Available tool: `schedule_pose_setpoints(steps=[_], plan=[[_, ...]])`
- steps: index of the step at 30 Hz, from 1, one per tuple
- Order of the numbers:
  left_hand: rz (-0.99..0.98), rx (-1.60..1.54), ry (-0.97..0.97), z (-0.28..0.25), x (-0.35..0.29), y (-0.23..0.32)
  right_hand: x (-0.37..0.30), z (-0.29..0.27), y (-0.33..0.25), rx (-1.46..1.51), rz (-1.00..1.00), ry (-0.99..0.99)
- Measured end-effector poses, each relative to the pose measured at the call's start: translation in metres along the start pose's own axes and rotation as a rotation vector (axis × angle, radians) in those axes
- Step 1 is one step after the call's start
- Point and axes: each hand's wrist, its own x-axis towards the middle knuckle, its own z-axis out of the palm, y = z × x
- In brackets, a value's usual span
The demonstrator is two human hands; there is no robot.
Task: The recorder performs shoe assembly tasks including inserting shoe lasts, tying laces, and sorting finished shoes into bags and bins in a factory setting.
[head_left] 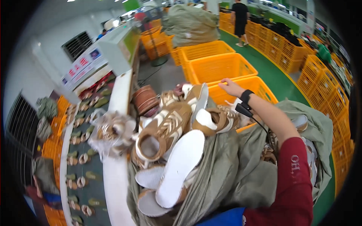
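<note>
My right hand reaches forward at the end of a bare forearm with a black wristband, and its fingers are curled over the far rim of the nearest yellow-orange plastic crate. A black cable runs from the wristband. A few pale items lie inside that crate, partly hidden by my arm. In front of me, brown and white sneakers are heaped on an open grey-green sack. One white sole faces up on the heap. My left hand is out of view.
Left of the heap runs a conveyor belt with shoe parts, edged by a white ledge. A plastic-wrapped bundle of shoes rests there. More crates and a large covered pile stand ahead. A person is on the green walkway.
</note>
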Motion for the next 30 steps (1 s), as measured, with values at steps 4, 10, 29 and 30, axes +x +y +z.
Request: schedule_pose_setpoints(steps=[4, 10, 29, 30], plan=[[-0.037, -0.043, 0.21, -0.082, -0.067, -0.058, -0.062, 0.165, -0.079, -0.471, -0.259, -0.764], [-0.078, -0.102, 0.29, -0.146, -0.129, -0.105, -0.135, 0.279, -0.039, -0.25, -0.265, -0.786], [-0.087, -0.024, -0.238, -0.115, 0.002, -0.1, -0.229, 0.297, -0.049, -0.252, -0.279, -0.658], [-0.09, -0.014, -0.25, -0.108, 0.009, -0.095, -0.23, 0.294, -0.05, -0.199, -0.276, -0.627]])
